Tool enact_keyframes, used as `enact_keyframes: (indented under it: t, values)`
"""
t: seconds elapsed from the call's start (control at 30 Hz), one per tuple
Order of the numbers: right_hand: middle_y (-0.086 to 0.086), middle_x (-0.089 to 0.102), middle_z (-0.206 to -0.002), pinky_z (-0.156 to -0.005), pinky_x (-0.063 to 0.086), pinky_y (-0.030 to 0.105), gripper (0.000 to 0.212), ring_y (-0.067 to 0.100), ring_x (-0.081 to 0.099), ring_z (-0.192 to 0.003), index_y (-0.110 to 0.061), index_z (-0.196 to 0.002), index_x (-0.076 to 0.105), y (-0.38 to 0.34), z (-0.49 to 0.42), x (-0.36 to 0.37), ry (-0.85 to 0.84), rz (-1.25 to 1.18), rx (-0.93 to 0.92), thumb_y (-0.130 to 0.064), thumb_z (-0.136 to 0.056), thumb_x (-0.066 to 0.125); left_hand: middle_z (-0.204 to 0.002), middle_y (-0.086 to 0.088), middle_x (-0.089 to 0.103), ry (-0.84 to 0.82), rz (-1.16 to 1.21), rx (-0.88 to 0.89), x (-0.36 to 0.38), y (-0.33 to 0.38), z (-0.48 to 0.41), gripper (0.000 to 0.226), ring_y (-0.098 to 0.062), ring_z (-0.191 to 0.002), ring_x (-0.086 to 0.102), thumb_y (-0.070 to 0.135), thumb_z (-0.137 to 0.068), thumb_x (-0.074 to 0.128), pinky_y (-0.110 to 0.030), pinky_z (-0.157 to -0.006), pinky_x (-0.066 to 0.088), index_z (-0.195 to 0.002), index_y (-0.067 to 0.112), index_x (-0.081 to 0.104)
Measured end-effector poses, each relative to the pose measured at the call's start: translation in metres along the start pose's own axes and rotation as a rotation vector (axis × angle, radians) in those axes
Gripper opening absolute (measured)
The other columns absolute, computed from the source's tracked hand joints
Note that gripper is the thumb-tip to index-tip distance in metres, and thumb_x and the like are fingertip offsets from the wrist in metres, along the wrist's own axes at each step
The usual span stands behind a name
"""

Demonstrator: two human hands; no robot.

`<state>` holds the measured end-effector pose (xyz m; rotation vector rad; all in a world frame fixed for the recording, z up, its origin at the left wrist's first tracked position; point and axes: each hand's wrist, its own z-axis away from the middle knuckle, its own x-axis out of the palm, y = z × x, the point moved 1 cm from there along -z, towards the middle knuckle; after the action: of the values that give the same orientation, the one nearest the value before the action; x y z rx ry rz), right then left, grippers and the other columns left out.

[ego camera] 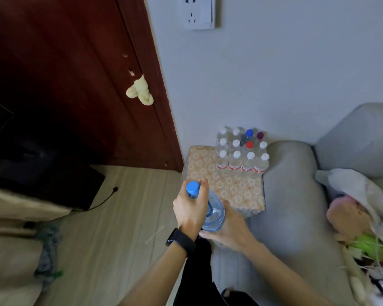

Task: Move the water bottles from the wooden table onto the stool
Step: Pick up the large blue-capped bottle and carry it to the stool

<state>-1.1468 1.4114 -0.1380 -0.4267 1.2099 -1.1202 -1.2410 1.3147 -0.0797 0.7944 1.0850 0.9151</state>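
Both hands are working one load here: the left hand (189, 208) is wrapping its fingers round the neck of the big water bottle (215, 214), just under the blue cap (192, 188), while the right hand (230, 230) is cupping the wide body from below and behind. That split is looking sensible to me. The top hand is steering and the lower one is taking the weight of a bottle too fat for a single grip. The bottle is tilting, cap toward the left, and hanging in the air at the near left corner of the stool (234, 191), not yet resting on it. The small bottles (242, 151) are standing upright in tight rows at the stool's far right corner, against the wall (274, 74), which is leaving the nearer, patterned part of the top bare for this larger one. A dark wristband (179, 239) is sitting on the left wrist. The stool is wedging in beside a grey sofa (292, 195) on its right and a dark red door (75, 85) on its left, where a pale cloth (139, 91) is hanging. A socket (198, 12) is showing high on the wall, and a black cable (104, 199) is trailing across the light plank floor (124, 228). The wooden table is not showing in this view.
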Motion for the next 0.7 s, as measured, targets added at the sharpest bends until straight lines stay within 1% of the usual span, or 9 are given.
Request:
enact_keyframes:
  t: [0.1, 0.2, 0.27, 0.33, 0.37, 0.43, 0.53, 0.63, 0.7]
  values:
    - [-0.022, 0.053, -0.134, -0.104, 0.047, 0.033, 0.087, 0.001, 0.053, -0.125, -0.05, -0.132, 0.043, 0.012, -0.059, 0.0, -0.086, -0.044, 0.043, -0.074, -0.056, 0.079, -0.06, 0.006, 0.058, -0.034, -0.057, -0.036, 0.018, 0.002, -0.055, 0.034, -0.012, -0.063, 0.058, 0.049, -0.092, 0.062, -0.03, -0.062, 0.041, -0.071, 0.024, 0.051]
    - [-0.017, 0.053, -0.137, -0.103, 0.048, 0.037, 0.1, 0.007, 0.053, -0.127, -0.04, -0.14, 0.042, 0.02, -0.11, -0.007, -0.081, -0.041, 0.099, -0.084, -0.055, 0.072, -0.063, 0.004, 0.061, -0.084, -0.104, -0.046, 0.04, 0.01, -0.101, 0.033, -0.014, -0.065, 0.061, 0.053, -0.091, 0.061, -0.031, -0.061, 0.044, -0.076, 0.024, 0.055]
    - [-0.011, 0.056, -0.133, -0.097, 0.049, 0.031, 0.102, 0.009, 0.057, -0.119, -0.027, -0.143, 0.041, 0.019, -0.139, -0.014, -0.036, -0.047, 0.147, -0.068, -0.059, 0.082, -0.065, 0.003, 0.064, -0.113, -0.142, -0.037, 0.056, 0.01, -0.128, 0.032, -0.012, -0.065, 0.062, 0.055, -0.09, 0.061, -0.033, -0.062, 0.049, -0.08, 0.025, 0.058]
    - [-0.006, 0.059, -0.127, -0.091, 0.049, 0.025, 0.089, 0.012, 0.059, -0.112, -0.024, -0.141, 0.041, 0.023, -0.165, -0.017, -0.009, -0.065, 0.175, -0.048, -0.066, 0.085, -0.067, 0.004, 0.065, -0.159, -0.168, -0.016, 0.07, 0.009, -0.157, 0.031, -0.009, -0.065, 0.063, 0.057, -0.09, 0.061, -0.035, -0.064, 0.053, -0.083, 0.026, 0.06]
    - [-0.005, 0.059, -0.127, -0.09, 0.049, 0.024, 0.088, 0.013, 0.06, -0.112, -0.025, -0.141, 0.04, 0.026, -0.179, -0.017, 0.007, -0.08, 0.18, -0.045, -0.068, 0.085, -0.069, 0.005, 0.066, -0.194, -0.187, 0.0, 0.077, 0.008, -0.172, 0.03, -0.008, -0.066, 0.063, 0.057, -0.09, 0.061, -0.036, -0.065, 0.054, -0.085, 0.027, 0.062]
    - [-0.006, 0.059, -0.126, -0.088, 0.048, 0.023, 0.088, 0.014, 0.061, -0.112, -0.025, -0.141, 0.039, 0.036, -0.206, -0.015, 0.052, -0.112, 0.214, -0.042, -0.069, 0.087, -0.075, 0.007, 0.069, -0.277, -0.213, 0.017, 0.092, 0.004, -0.201, 0.026, -0.007, -0.07, 0.065, 0.054, -0.09, 0.064, -0.037, -0.067, 0.055, -0.089, 0.028, 0.064]
    - [-0.012, 0.057, -0.124, -0.083, 0.048, 0.02, 0.088, 0.008, 0.061, -0.11, -0.031, -0.139, 0.036, 0.045, -0.248, -0.014, 0.152, -0.163, 0.2, -0.041, -0.068, 0.088, -0.09, 0.014, 0.072, -0.398, -0.231, 0.049, 0.11, -0.005, -0.238, 0.022, -0.001, -0.081, 0.067, 0.052, -0.088, 0.068, -0.03, -0.071, 0.057, -0.096, 0.033, 0.065]
    - [-0.014, 0.056, -0.127, -0.084, 0.052, 0.026, 0.081, 0.004, 0.059, -0.109, -0.041, -0.133, 0.036, 0.049, -0.288, -0.015, 0.205, -0.172, 0.166, -0.043, -0.068, 0.084, -0.1, 0.019, 0.071, -0.48, -0.27, 0.084, 0.127, -0.014, -0.274, 0.023, 0.003, -0.089, 0.066, 0.057, -0.086, 0.068, -0.026, -0.075, 0.057, -0.102, 0.041, 0.062]
    - [-0.01, 0.057, -0.128, -0.086, 0.053, 0.03, 0.08, 0.008, 0.059, -0.113, -0.034, -0.137, 0.038, 0.058, -0.31, -0.015, 0.197, -0.151, 0.177, -0.042, -0.071, 0.083, -0.103, 0.015, 0.071, -0.497, -0.313, 0.12, 0.141, -0.017, -0.296, 0.03, -0.001, -0.091, 0.067, 0.057, -0.086, 0.068, -0.029, -0.076, 0.058, -0.108, 0.037, 0.064]
